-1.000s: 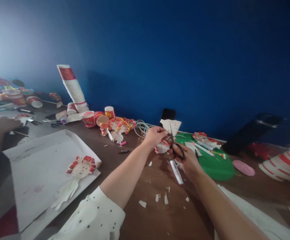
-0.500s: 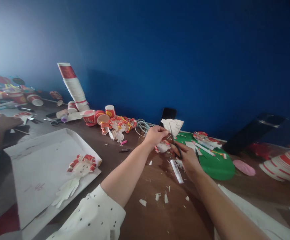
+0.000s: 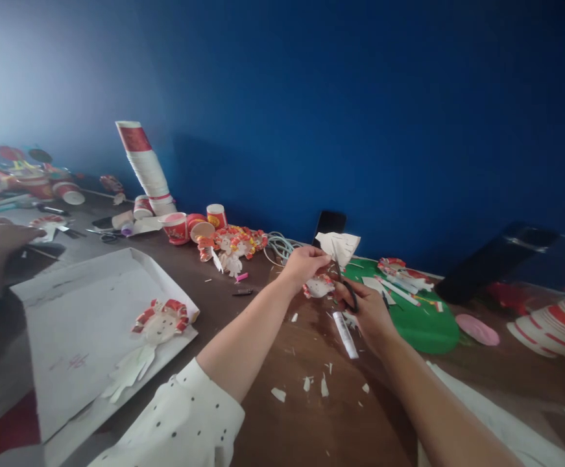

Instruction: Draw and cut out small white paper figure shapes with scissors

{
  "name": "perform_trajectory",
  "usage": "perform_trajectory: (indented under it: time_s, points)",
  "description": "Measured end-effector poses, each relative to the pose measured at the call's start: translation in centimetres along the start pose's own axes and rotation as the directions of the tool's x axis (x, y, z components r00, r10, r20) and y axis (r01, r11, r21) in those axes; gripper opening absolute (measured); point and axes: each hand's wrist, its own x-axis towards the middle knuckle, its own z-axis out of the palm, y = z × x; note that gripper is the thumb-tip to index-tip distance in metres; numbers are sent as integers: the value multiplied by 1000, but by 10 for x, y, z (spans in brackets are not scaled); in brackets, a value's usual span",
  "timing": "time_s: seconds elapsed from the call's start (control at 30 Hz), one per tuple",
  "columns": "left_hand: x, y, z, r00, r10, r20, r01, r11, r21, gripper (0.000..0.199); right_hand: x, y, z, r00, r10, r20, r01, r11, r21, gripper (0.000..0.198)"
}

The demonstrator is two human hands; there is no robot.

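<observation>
Pinched in my left hand (image 3: 306,264) is a white piece of paper (image 3: 344,248) with pencil lines, held up off the table. My right hand (image 3: 367,311) is closed round the dark handles of a pair of scissors (image 3: 346,285); their blades reach up to the paper's near edge. Below my hands lies a paper figure (image 3: 318,286) with a red and white rim. A white glue stick (image 3: 345,335) rests on the table beside my right hand. Small paper scraps (image 3: 324,385) are scattered nearer to me.
A tall leaning stack of paper cups (image 3: 146,168) stands at the back left. Several cut paper figures (image 3: 236,246) are heaped beside red cups (image 3: 175,227). A green sheet (image 3: 423,327) lies to the right. Another person's hand (image 3: 2,245) works at the far left.
My hands stay almost in place at the paper. The scissor blades have shifted slightly against it, and the whole view has drifted a little.
</observation>
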Motion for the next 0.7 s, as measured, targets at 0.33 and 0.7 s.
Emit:
perform_trajectory:
  time_s: [0.33,0.7]
  points:
    - [3,-7,0,1000,-7,25,8,1000,-8,8,-1,-2,1,1000,-3,-8,3,1000,-29,48]
    - [6,-6,-3,999,28,41,-31,996,83,10,-1,-2,1,1000,-3,22,4,998,-65,55]
